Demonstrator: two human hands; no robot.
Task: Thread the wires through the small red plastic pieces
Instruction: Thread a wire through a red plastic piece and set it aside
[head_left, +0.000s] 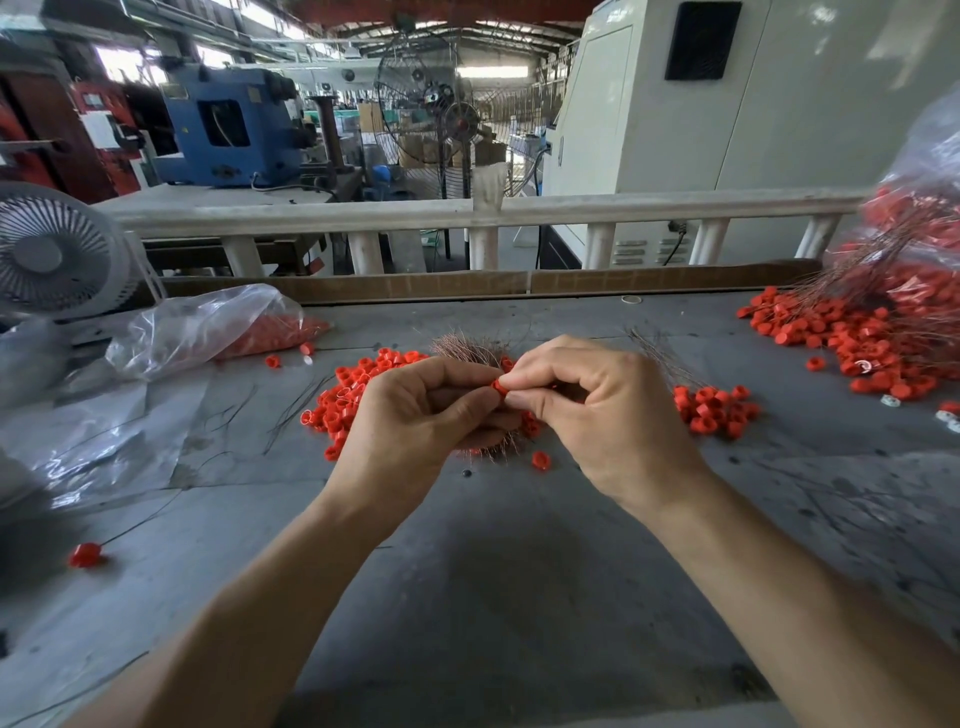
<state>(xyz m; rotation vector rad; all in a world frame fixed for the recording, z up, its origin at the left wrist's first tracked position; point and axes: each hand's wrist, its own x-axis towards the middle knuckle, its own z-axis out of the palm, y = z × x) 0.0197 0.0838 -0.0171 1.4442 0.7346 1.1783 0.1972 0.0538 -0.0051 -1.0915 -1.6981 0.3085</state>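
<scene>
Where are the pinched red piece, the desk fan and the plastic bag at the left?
Red piece (500, 387): head view, on its visible rim between the fingertips.
Desk fan (54, 254): head view, on its grille centre.
Plastic bag (208, 325): head view, on its clear film.

Both hands meet over a grey table (519, 571). The right hand (597, 410) pinches 1 red piece (500, 387) at the fingertips; the left hand (415, 415) grips a wire bundle (467, 348). Loose red pieces (343, 400) lie at 9 o'clock of the hands, a threaded heap (857, 338) at 2 o'clock, a plastic bag (208, 327) at 10 o'clock.
</scene>
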